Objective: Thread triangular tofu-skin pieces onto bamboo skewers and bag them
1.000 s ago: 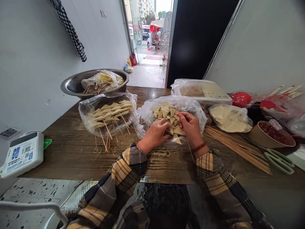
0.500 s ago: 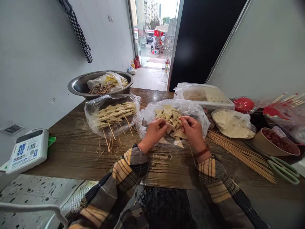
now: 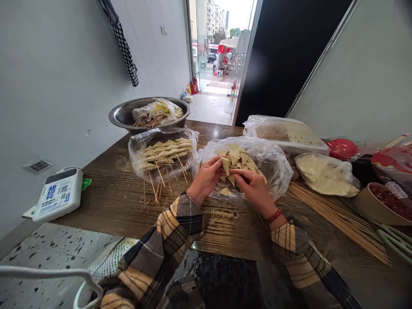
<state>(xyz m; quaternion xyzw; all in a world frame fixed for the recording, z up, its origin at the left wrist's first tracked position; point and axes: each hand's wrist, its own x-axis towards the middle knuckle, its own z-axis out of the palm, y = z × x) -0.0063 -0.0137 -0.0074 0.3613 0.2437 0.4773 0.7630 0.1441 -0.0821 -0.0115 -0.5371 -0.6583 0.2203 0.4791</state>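
Between the thumb and fingers of my left hand is a pale beige tofu triangle, standing on edge. My right hand is closed in a pinch close beside it, on a thin bamboo skewer that my fingers mostly hide. Both hands are over an open clear plastic bag holding a heap of loose tofu triangles. To the left, a second plastic bag holds finished-looking skewers of tofu triangles, their bare sticks pointing toward me.
A steel basin with bagged skewers stands at the back left. Loose bamboo skewers lie at right, near green-handled scissors, a bag of pale sheets and a tub of red food. A white device sits at the left edge.
My right hand has come left, close to my left hand, and the skewer has turned from view. The tofu triangle in my left hand now stands upright. The view has swung slightly left.
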